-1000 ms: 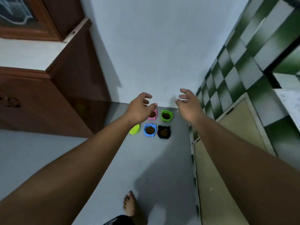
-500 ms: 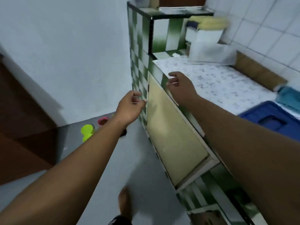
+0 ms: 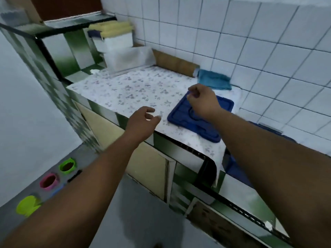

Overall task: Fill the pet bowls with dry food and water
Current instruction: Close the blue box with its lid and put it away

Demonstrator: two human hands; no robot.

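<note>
Your left hand (image 3: 143, 122) is loose-curled and empty at the front edge of the floral-covered counter (image 3: 125, 90). Right hand (image 3: 202, 102), same, is over the dark blue plastic lid (image 3: 180, 119) mid-frame. Green plastic pet bowl (image 3: 67, 165), pink plastic pet bowl (image 3: 49, 181) and lime plastic pet bowl (image 3: 27, 205) sit lower left on the grey floor (image 3: 139, 212).

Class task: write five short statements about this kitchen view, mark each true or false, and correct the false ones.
1. The blue lid lies on the counter. True.
2. The right hand holds a bowl. False: it holds no bowl and is above the lid.
3. The pink bowl stands on the floor. True.
4. The teal cloth lies on the floor. False: it is on the counter, by the wall.
5. The left hand grips the lid. False: it is empty, beside the lid.
</note>
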